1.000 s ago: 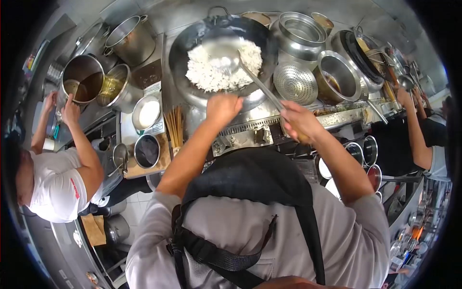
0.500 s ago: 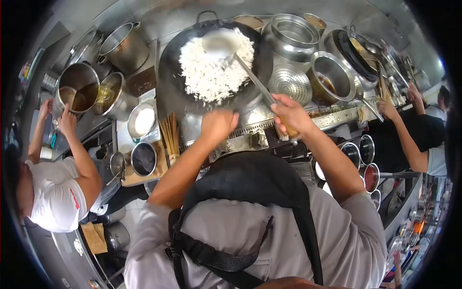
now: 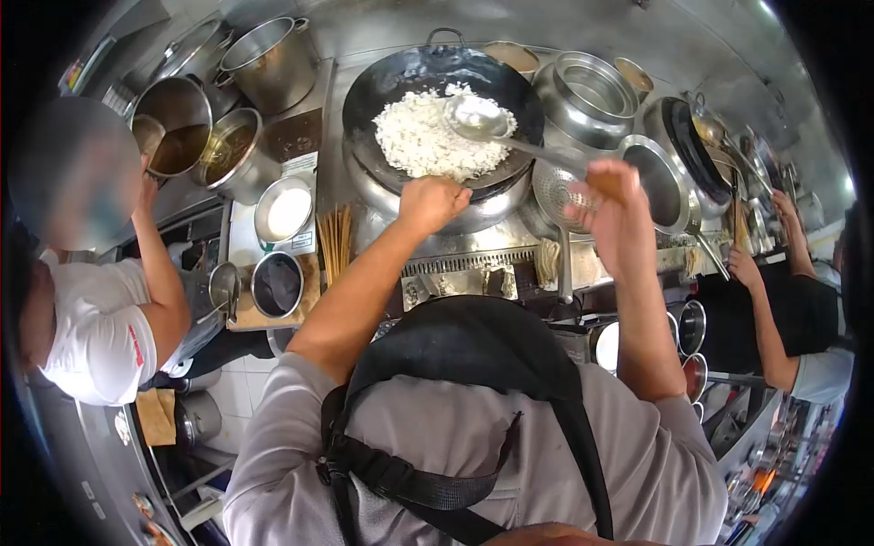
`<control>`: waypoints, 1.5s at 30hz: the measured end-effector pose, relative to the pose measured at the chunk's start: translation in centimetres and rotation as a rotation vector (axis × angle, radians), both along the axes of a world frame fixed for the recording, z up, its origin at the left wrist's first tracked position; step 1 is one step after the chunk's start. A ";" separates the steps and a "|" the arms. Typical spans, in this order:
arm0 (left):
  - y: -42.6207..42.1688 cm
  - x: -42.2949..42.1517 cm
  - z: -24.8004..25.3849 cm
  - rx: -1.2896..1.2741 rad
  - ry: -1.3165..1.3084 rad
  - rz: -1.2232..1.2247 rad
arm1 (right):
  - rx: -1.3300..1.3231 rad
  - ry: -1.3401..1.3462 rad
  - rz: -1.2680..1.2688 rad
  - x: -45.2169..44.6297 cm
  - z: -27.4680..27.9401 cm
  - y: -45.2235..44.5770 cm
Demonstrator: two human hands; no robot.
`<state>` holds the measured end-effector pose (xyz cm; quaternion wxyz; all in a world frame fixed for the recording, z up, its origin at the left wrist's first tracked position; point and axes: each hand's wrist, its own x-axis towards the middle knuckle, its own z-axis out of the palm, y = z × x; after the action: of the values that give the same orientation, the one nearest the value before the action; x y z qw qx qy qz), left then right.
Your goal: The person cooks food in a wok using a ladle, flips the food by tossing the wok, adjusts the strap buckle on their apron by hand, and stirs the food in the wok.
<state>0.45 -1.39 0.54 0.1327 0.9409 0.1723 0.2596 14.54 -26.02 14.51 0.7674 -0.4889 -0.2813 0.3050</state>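
Observation:
A large black wok (image 3: pixel 373 96) sits on the stove ring with a mound of white rice (image 3: pixel 419 136) in it. My left hand (image 3: pixel 432 205) is closed in a fist at the wok's near edge, gripping it; the part inside my fingers is hidden. A metal ladle (image 3: pixel 519 144) slants across the wok's right side, its bowl resting over the rice. My right hand (image 3: pixel 624 223), slightly blurred, holds the ladle's wooden handle right of the wok. Below that handle lies a perforated strainer (image 3: pixel 551 187), its handle pointing towards me.
Left are a bowl of white contents (image 3: pixel 284 214), wooden sticks (image 3: pixel 335 241), a dark-filled container (image 3: pixel 276 284) and several metal pots (image 3: pixel 269 64). Right stand a pan (image 3: pixel 657 187) and stacked pots (image 3: pixel 587 100). Co-workers (image 3: pixel 109 337) work at the left and right (image 3: pixel 774 309).
The ladle's bowl has moved right and towards me over the rice. My right hand has risen and shifted right. The wok looks lower and flatter on its ring; the whole view has shifted.

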 end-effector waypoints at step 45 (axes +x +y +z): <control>0.5 -0.3 -0.2 -0.044 0.152 -0.027 | 0.207 -0.489 -0.226 4.3 10.7 22.4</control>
<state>0.15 -0.93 0.32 0.1435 0.9570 0.1748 0.1817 18.83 -3.64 25.24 0.7517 -0.4951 -0.4314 0.0603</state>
